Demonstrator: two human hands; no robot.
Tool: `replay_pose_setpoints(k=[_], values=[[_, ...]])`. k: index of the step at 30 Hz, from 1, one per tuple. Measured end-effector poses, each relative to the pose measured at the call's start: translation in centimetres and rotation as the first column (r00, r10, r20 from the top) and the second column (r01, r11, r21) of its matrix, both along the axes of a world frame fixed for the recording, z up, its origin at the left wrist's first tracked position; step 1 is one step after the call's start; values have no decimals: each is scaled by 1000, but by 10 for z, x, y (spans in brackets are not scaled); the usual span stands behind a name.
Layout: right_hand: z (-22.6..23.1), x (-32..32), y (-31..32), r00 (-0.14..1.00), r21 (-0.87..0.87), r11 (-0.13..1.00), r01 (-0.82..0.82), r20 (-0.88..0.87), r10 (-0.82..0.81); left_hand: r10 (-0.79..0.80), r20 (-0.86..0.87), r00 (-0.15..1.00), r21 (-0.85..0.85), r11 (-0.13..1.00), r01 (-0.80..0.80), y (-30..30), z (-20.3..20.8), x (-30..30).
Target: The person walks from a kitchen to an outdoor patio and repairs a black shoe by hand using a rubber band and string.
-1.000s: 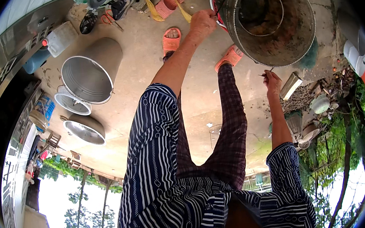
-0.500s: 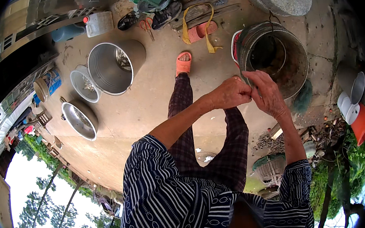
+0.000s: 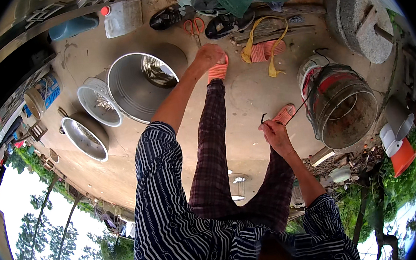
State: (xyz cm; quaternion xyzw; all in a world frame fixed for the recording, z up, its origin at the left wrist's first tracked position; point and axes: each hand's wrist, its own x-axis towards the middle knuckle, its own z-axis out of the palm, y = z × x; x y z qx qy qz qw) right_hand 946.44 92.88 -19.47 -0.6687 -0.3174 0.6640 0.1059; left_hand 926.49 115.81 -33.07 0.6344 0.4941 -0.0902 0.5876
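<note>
Concrete yard (image 3: 255,95) | Right hand (image 3: 274,132) closes its fingers on a dark cord (image 3: 303,103), one short end jutting past the fingertips, the rest stretching toward a weathered metal bucket (image 3: 354,128) at the person's right | Left hand (image 3: 209,57) overlaps an orange sandal (image 3: 219,72), near orange-handled scissors (image 3: 194,27); whether its fingers are closed cannot be told

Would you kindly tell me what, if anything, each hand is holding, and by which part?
Right hand: a thin dark cord, held near one end. Whether the left hand holds anything cannot be told.
</note>
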Motion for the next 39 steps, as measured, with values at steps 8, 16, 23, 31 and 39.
replay_pose_setpoints(k=[8, 16, 23, 31, 39], values=[[-25, -79, 20, 987, -239, 971, -4, -159, -35, 696, -52, 716, 93, 717, -691, 90, -120, -149], [-38, -105, 26, 979, -351, 930, 112, -121, -163, 942, -105, 317, -166, 298, -940, 124, -136, -125], [-53, -110, 23, 968, -376, 914, 156, -126, -216, 985, -97, 139, -145, 125, -982, 132, -180, -140], [-48, -115, 21, 945, -482, 842, 242, -80, -317, 918, -321, 233, -94, 214, -972, 146, -177, -120], [-35, -98, 62, 875, -394, 828, 399, -107, -473, 980, -96, 174, -150, 158, -976, 135, -82, -140]])
